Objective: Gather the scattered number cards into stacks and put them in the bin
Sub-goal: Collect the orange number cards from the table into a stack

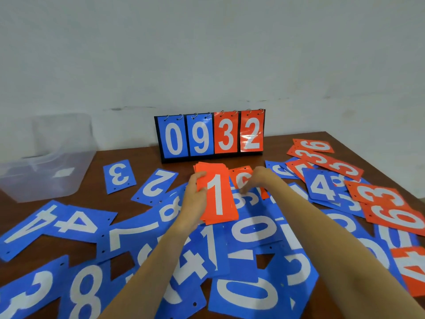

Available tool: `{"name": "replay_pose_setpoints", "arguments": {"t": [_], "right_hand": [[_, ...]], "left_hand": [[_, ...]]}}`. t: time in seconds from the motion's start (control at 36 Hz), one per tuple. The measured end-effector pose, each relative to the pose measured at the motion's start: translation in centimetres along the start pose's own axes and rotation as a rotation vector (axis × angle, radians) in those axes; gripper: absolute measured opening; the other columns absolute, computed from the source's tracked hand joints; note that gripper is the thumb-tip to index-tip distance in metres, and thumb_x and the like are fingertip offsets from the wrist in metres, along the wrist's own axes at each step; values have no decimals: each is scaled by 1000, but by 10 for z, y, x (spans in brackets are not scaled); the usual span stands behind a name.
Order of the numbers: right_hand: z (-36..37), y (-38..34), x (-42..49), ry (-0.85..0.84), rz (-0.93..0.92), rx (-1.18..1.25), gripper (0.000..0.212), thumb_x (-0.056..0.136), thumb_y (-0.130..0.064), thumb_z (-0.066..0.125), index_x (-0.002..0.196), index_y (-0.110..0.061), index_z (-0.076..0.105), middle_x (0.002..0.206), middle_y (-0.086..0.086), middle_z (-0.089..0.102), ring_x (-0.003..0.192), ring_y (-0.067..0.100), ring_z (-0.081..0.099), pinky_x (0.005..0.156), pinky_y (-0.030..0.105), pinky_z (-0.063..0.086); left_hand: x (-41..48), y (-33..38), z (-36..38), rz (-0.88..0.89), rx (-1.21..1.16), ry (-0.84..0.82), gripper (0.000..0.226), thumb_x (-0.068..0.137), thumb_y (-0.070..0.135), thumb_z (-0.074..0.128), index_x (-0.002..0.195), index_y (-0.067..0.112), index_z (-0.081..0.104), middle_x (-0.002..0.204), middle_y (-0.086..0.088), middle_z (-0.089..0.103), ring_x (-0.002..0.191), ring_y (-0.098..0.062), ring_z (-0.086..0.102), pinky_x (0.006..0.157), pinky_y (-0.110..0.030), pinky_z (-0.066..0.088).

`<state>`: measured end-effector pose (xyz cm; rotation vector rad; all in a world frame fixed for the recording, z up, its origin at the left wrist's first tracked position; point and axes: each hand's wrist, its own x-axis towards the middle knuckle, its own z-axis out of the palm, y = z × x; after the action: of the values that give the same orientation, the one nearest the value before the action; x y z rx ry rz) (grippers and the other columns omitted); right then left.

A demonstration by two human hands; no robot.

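While the left hand (pixel 195 195) holds the orange stack (pixel 217 196), "1" card on top, thumb over its left edge & fingers curled under, the right hand (pixel 256 178) is down on a single orange card (pixel 241 177) just right of the stack, near the middle of the bench (pixel 138 155). Right fingers (pixel 245 188) are bent down at that card's near edge. Whether they've got hold of it or only touch it, can't tell.

Step in hand, as I read it: collecting oranges one by one into the held stack. Not far along. Lots of blue cards (pixel 119 176) lie loose and overlapping over the near & left parts of the bench, and more orange cards (pixel 381 196) are spread along the right edge, some on top of blues. The bin (pixel 53 162), clear plastic, sits at the far left corner, well apart from both hands; it looks to hold no cards yet. A scoreboard (pixel 209 134) reading 0932 stands at the far edge, just behind the stack.

Next move prob. needs: lift the card by its edge (it lies flat, partly on a blue one, so a nail under the rim or a slide helps), lay it on the stack, square it up w/ the left thumb, then go right for the other oranges. Glossy cards may slip.
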<state>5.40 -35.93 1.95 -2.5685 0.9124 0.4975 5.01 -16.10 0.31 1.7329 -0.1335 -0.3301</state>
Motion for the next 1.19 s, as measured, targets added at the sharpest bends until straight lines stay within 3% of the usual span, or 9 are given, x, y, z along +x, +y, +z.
{"name": "replay_pose_setpoints", "arguments": {"t": [0.17,0.33,0.44,0.61,0.78,0.86,1.03,1.14,1.19], "right_hand": [[9,-3,4,141,34,20,95,69,-45,80,139,-6,29,140,14,37,133,30,34,106,37,37],[9,13,1,368,-77,380,22,96,-12,45,111,-1,57,118,18,58,114,31,53,84,35,49],[-4,24,-30,588,-196,652,27,97,-8,45,120,-3,57,121,14,61,109,30,59,82,33,49],[-26,35,-82,750,-351,792,23,96,-9,46,112,-3,62,111,11,65,96,22,60,76,26,45],[-35,55,-122,714,-399,809,21,94,-11,51,110,-7,63,111,9,65,98,22,60,86,37,51],[-31,67,-141,656,-379,746,20,91,-14,55,110,-8,61,108,8,64,96,22,59,81,35,50],[-1,90,-161,429,-177,559,26,92,-12,55,116,-4,59,119,15,59,107,29,57,76,32,45],[26,96,-171,326,-112,437,26,94,-16,54,109,3,63,112,21,64,103,31,61,83,37,50],[37,96,-172,320,-98,429,25,95,-17,51,106,3,62,111,21,65,98,30,62,81,36,51]], "left_hand": [[-2,1,-5,-1,-9,15,31,102,17,37,124,38,44,139,2,38,106,-13,47,77,-30,51],[-12,7,-15,-16,-65,36,32,102,16,37,123,37,47,138,0,41,115,-21,52,90,-42,53],[-25,15,-20,-4,-64,64,32,102,16,36,124,37,47,138,-2,43,114,-22,53,88,-42,54],[-50,32,-17,39,-50,56,34,101,13,35,126,34,46,138,-2,43,115,-23,51,93,-43,51],[-81,45,-12,94,-102,39,37,100,8,34,130,28,45,133,-4,46,110,-23,54,86,-39,53],[-96,49,-9,121,-132,68,38,101,8,34,133,26,43,130,-4,48,107,-24,56,79,-35,53],[-120,48,-5,134,-83,92,39,101,10,33,136,26,41,139,-8,43,116,-26,52,92,-44,51],[-132,40,-3,112,-40,72,43,100,6,30,137,25,41,135,-4,43,96,-16,53,67,-26,51],[-135,36,-2,86,-23,65,43,100,6,30,137,26,40,137,-4,42,92,-14,53,64,-25,50]]}}
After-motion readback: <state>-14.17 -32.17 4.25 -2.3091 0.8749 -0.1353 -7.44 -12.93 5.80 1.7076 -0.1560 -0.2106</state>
